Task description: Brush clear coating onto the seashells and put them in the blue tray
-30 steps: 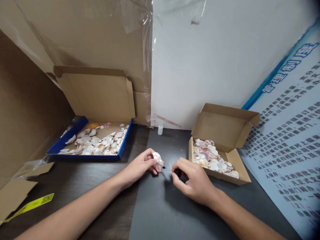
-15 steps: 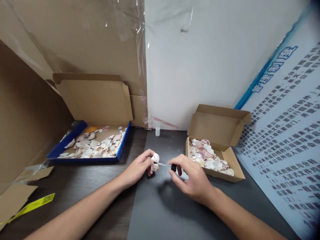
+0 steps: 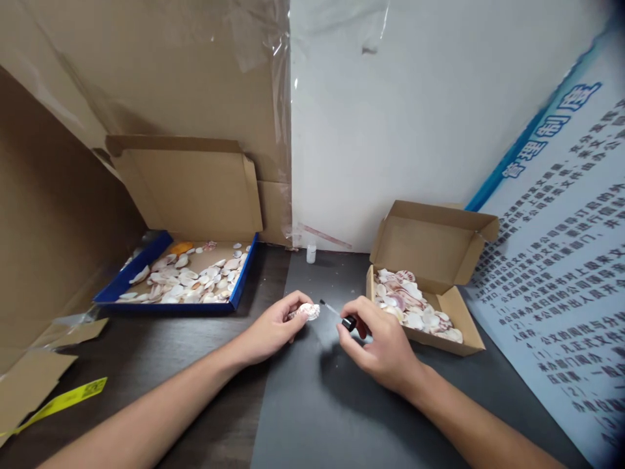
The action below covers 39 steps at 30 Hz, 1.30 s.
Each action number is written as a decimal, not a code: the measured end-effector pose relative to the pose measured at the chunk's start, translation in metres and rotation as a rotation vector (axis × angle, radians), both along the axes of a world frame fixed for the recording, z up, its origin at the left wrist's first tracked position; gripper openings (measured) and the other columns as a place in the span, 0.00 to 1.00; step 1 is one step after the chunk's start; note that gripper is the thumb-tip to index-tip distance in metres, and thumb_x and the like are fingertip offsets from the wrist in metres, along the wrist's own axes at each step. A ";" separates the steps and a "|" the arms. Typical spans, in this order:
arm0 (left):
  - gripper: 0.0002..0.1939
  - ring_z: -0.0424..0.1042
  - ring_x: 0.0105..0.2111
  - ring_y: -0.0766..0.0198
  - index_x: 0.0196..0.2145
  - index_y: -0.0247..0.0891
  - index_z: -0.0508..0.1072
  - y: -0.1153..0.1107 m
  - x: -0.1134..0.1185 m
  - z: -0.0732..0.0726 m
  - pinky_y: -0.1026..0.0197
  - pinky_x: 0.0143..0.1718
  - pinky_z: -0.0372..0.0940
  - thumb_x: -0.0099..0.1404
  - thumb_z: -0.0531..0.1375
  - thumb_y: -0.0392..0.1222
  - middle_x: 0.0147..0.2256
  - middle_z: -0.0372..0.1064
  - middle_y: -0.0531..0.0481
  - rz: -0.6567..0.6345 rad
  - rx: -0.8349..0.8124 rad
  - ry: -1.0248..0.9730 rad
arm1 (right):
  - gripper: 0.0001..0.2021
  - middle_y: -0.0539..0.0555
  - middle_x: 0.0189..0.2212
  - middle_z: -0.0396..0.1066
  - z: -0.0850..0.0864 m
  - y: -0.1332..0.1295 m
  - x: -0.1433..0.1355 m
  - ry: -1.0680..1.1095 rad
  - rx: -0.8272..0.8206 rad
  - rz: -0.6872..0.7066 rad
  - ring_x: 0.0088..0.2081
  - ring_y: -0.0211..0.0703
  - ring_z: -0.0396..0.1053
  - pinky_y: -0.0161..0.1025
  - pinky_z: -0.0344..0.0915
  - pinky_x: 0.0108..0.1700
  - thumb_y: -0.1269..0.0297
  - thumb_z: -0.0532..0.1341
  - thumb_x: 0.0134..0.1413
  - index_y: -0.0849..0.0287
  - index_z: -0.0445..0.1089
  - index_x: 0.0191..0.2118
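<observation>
My left hand (image 3: 276,327) pinches a white and reddish-speckled seashell (image 3: 309,311) between thumb and fingers. Whether it is one shell or more, I cannot tell, as the fingers hide part of it. In my right hand (image 3: 378,339) is a small applicator brush (image 3: 348,323), gripped by its black cap. Its pale stem points left and up, and the dark tip sits just right of the shell, apart from it. Both hands are over the dark grey mat (image 3: 312,417). Behind them stands a small white bottle (image 3: 311,254).
On the left, a blue-sided box (image 3: 161,307) with a raised cardboard lid holds many shells. A brown cardboard box (image 3: 471,319) on the right holds more. Cardboard scraps (image 3: 34,384) and a yellow strip (image 3: 63,402) lie at the left. A printed poster (image 3: 561,260) leans at the right.
The brush tip has come away from the shell, and its stem now slants upward. My left hand has turned the shell to lie more level. The view has shifted slightly.
</observation>
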<state>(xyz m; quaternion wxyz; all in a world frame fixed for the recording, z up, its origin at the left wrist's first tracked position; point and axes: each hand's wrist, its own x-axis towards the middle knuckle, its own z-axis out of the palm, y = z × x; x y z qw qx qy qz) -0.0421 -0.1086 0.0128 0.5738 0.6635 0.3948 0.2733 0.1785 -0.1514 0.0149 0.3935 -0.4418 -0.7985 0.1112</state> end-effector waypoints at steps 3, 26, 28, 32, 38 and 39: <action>0.15 0.58 0.27 0.69 0.44 0.38 0.66 -0.002 0.000 0.001 0.67 0.27 0.57 0.68 0.56 0.53 0.32 0.61 0.54 0.008 0.041 0.011 | 0.03 0.48 0.29 0.65 0.000 0.000 -0.001 0.010 0.017 0.054 0.26 0.36 0.63 0.35 0.60 0.31 0.68 0.59 0.61 0.56 0.67 0.41; 0.21 0.70 0.29 0.67 0.49 0.37 0.64 -0.001 0.000 -0.001 0.60 0.35 0.65 0.65 0.60 0.53 0.37 0.68 0.50 -0.005 -0.119 -0.123 | 0.02 0.48 0.29 0.67 -0.004 0.000 -0.003 -0.030 -0.084 0.093 0.26 0.36 0.64 0.35 0.61 0.31 0.68 0.59 0.59 0.56 0.67 0.38; 0.20 0.71 0.29 0.66 0.49 0.38 0.64 -0.001 0.001 -0.001 0.60 0.34 0.66 0.65 0.60 0.52 0.37 0.69 0.49 -0.011 -0.138 -0.135 | 0.04 0.49 0.31 0.67 -0.004 0.000 -0.003 -0.008 -0.057 0.091 0.26 0.36 0.63 0.35 0.61 0.32 0.67 0.59 0.61 0.56 0.68 0.41; 0.19 0.72 0.29 0.66 0.49 0.38 0.65 0.000 0.001 0.000 0.61 0.32 0.66 0.64 0.61 0.49 0.37 0.71 0.48 -0.010 -0.174 -0.150 | 0.02 0.48 0.28 0.67 -0.002 -0.002 -0.002 -0.009 -0.090 0.130 0.26 0.35 0.64 0.34 0.61 0.31 0.69 0.59 0.59 0.56 0.68 0.38; 0.20 0.73 0.30 0.65 0.48 0.39 0.65 0.001 0.002 -0.003 0.60 0.34 0.65 0.63 0.63 0.50 0.36 0.72 0.49 0.006 -0.195 -0.194 | 0.03 0.49 0.30 0.67 0.000 -0.001 -0.003 0.014 -0.055 0.120 0.26 0.36 0.63 0.35 0.62 0.32 0.69 0.59 0.59 0.57 0.69 0.39; 0.20 0.72 0.30 0.65 0.47 0.39 0.65 0.001 0.002 -0.003 0.60 0.35 0.65 0.63 0.63 0.50 0.36 0.72 0.49 0.009 -0.195 -0.207 | 0.03 0.49 0.30 0.67 0.000 -0.001 -0.003 0.004 -0.068 0.128 0.26 0.36 0.64 0.35 0.62 0.32 0.69 0.60 0.59 0.57 0.69 0.39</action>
